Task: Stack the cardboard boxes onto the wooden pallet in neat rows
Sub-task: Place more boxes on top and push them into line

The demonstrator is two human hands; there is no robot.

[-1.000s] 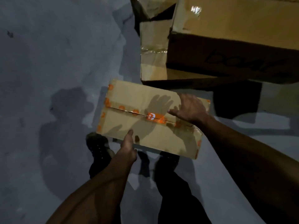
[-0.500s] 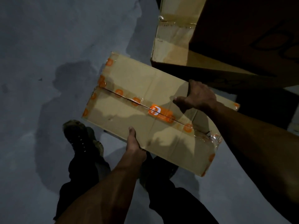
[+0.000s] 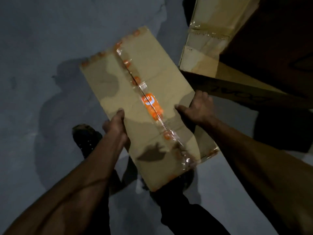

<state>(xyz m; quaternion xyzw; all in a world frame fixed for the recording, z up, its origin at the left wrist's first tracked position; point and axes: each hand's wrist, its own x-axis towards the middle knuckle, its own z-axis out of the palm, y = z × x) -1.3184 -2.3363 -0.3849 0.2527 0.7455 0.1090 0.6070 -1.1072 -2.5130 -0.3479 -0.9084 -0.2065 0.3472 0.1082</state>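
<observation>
I hold a flat cardboard box (image 3: 152, 78) sealed with clear tape and orange stickers, lifted above the floor and turned so its long side runs away from me. My left hand (image 3: 116, 126) grips its left edge, thumb on top. My right hand (image 3: 196, 107) grips the right edge, fingers wrapped around the side. The wooden pallet is not in view.
Larger cardboard boxes (image 3: 211, 48) are piled at the upper right, close to the held box's right edge; a dark one (image 3: 274, 41) lies on top. Grey concrete floor (image 3: 42, 48) spreads to the left. My shoes (image 3: 86, 138) and dark trousers show below the box.
The box has risen from the floor and rotated clockwise, its long axis now pointing away from me. Both hands have shifted to grip its opposite long edges.
</observation>
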